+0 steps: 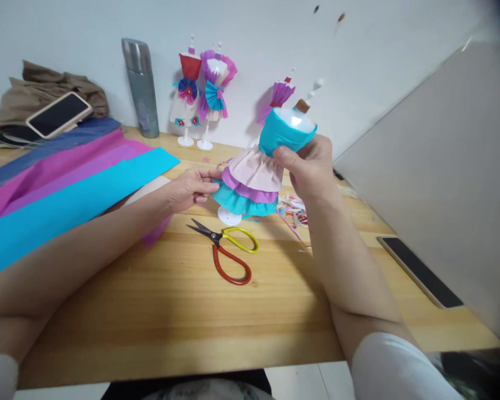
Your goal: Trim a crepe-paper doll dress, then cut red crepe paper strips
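Note:
A small dress form (289, 130) wears a turquoise top and a layered skirt (256, 175) in pale pink, purple and turquoise. Its round white base shows below the skirt, and the form leans to the right. My right hand (308, 164) is wrapped round the turquoise bodice, thumb in front. At the skirt's left edge, my left hand (195, 186) pinches the turquoise and purple layers between thumb and fingers. Scissors (215, 238) with one yellow and one red handle lie partly open on the wooden table (183, 322), just below the skirt.
Turquoise, purple and pink sheets (87, 191) cover the left side. Behind stand a bottle (144, 89) and dressed forms (187, 91) along the wall. Scraps (294, 208) lie beside my right wrist. Phones lie at the right (420, 271) and on brown cloth at the left (59, 115).

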Motion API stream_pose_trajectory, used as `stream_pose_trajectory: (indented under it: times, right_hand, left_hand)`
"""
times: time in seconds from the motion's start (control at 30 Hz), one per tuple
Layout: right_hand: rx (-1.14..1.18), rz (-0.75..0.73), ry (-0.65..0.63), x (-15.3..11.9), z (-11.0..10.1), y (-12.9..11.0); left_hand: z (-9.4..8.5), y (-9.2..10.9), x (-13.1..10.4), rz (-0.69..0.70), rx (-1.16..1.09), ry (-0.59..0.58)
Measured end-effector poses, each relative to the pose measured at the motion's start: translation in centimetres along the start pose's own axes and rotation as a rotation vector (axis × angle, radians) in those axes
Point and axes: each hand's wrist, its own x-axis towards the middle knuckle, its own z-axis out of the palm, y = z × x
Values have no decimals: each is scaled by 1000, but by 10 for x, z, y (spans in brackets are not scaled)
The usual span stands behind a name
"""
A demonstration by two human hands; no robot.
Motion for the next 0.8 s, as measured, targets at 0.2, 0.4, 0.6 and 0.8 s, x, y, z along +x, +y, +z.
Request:
stream_pose_trajectory:
  times: [0.2, 0.4, 0.6, 0.8]
  right_hand:
    - [-29, 4, -16, -1, 0, -2]
    - [-19, -5, -20, -2, 1, -6]
    - [-61, 19, -5, 1, 4, -4]
    - [-41, 2, -126, 4, 2, -2]
  left_hand:
    - [2, -8, 3, 34, -77, 103]
    - [7, -9, 1, 65, -54, 152]
    - [8, -10, 2, 129, -83, 170]
    - [5, -13, 7, 217, -68, 245]
